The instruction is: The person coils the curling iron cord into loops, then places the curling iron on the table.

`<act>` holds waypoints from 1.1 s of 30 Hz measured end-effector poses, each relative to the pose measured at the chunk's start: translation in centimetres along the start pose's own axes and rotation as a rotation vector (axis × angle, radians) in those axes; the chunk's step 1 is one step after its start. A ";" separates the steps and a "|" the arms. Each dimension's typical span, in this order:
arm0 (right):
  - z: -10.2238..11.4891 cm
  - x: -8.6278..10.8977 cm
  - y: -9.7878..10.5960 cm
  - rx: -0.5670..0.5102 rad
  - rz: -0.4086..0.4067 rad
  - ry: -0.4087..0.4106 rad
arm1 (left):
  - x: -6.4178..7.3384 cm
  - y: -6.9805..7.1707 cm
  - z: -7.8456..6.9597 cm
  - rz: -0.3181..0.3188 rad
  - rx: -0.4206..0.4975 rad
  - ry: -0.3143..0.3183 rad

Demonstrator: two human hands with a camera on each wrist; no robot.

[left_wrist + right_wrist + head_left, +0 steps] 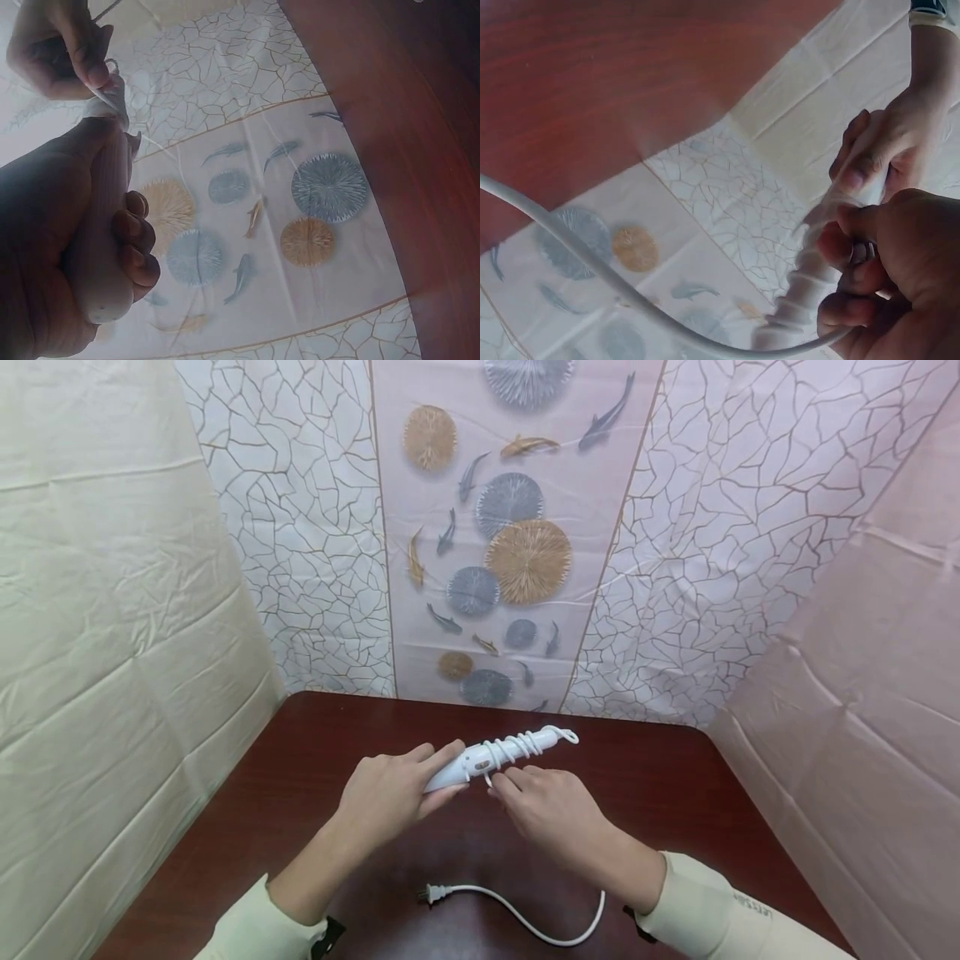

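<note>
Here, left grip point(392, 789) curls round white appliance point(472, 760); right grip point(553, 806) pinches cord point(592, 259) coiled on it.

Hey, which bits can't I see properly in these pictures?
Head view: a stretch of the white cord, hidden under the right forearm.
Head view: the near end of the white tool, covered by the left grip.
Head view: the writing on the right sleeve, too small to read surely.
Left wrist view: the rest of the right grip, cut off by the top edge.
Right wrist view: the white cord past the left edge, cut off.
</note>
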State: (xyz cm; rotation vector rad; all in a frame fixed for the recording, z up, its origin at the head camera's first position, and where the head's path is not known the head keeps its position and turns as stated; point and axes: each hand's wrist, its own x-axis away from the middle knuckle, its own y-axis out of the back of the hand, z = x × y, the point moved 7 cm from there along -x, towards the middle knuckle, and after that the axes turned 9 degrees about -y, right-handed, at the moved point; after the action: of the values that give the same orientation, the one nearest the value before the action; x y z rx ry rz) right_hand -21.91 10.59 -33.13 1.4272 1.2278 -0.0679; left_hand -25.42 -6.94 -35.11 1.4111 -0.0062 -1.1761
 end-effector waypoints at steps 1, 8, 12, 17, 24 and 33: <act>0.0 -0.1 0.1 0.021 -0.010 0.018 | 0.0 0.0 0.0 0.004 -0.001 0.001; -0.1 -1.1 1.0 0.094 -0.055 0.141 | -0.1 0.1 -0.1 0.006 -0.007 -0.013; 0.0 -1.5 1.1 0.115 -0.055 0.209 | -0.1 0.2 -0.2 0.010 -0.005 -0.019; 0.1 -2.0 1.4 0.155 -0.063 0.274 | 0.0 0.1 -0.3 0.023 0.006 -0.022; -0.4 -2.5 2.0 0.132 -0.067 0.321 | 0.2 -0.3 -0.4 0.036 0.032 -0.050; -1.8 -3.1 2.4 0.044 -0.026 0.240 | 0.4 -0.7 -1.0 0.081 0.098 -0.110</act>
State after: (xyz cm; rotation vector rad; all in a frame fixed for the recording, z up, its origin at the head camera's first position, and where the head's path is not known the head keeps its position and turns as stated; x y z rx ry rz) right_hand -22.74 10.66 -28.91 1.4888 1.4485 0.0605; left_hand -25.07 -6.23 -36.15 1.4168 -0.1987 -1.1977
